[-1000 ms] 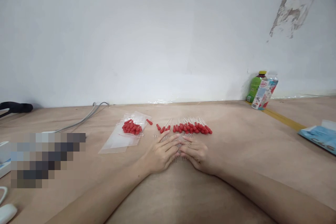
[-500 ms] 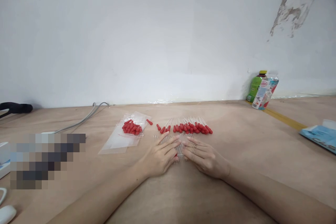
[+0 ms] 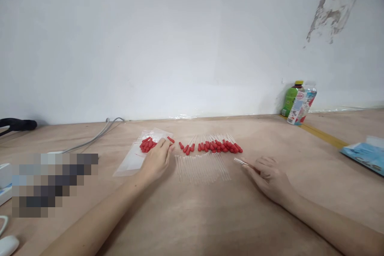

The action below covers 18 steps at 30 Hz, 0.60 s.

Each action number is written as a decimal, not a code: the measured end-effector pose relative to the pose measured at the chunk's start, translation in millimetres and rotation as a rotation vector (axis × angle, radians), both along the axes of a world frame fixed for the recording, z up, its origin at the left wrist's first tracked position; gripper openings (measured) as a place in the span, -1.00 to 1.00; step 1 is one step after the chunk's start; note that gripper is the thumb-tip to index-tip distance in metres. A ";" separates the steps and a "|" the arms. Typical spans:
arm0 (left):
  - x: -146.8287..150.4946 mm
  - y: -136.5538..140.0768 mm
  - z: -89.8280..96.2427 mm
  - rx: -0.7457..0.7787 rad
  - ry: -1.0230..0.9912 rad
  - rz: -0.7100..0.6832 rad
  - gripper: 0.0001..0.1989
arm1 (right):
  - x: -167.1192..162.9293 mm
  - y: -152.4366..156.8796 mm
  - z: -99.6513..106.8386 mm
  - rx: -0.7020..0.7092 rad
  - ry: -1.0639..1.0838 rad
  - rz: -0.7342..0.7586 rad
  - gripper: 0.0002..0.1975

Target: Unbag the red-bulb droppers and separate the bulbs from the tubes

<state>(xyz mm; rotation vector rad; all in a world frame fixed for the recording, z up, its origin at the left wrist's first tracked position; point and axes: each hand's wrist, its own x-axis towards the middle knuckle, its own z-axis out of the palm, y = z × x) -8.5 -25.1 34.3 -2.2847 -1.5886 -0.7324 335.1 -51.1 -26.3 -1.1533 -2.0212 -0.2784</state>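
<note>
Fingers (image 3: 253, 174) of your right hand (image 3: 271, 178) pinch slim clear tubes (image 3: 238, 161), too fine to count, jutting leftward past the fingertips. Your hands have just parted, leaving a row of tubes (image 3: 202, 168) uncovered between them on the wood-patterned table (image 3: 201, 216); tubes and bulbs are now, it seems, dealt with separately. Curled fingers of your left hand (image 3: 157, 158) have moved to the heap of red bulbs (image 3: 146, 145), matt, rubbery-looking, club-shaped, resting on flimsy plastic bags (image 3: 129, 165); I cannot tell whether they grip one. Beyond the row, between both hands' fingers, red-bulbed droppers (image 3: 222, 146) lie clustered, thin stems pointing away.
</note>
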 end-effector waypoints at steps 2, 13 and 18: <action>-6.2 12.8 2.1 -0.051 -0.018 0.054 -0.71 | -4.1 1.7 2.6 -0.108 -0.003 0.010 -0.72; -6.6 63.6 12.6 -0.059 0.163 0.332 -0.84 | -46.1 21.1 22.6 -0.152 -0.054 -0.116 -0.89; -3.3 68.6 -3.2 -0.056 0.209 0.355 -0.83 | -53.8 17.4 11.1 -0.060 -0.050 -0.129 -0.82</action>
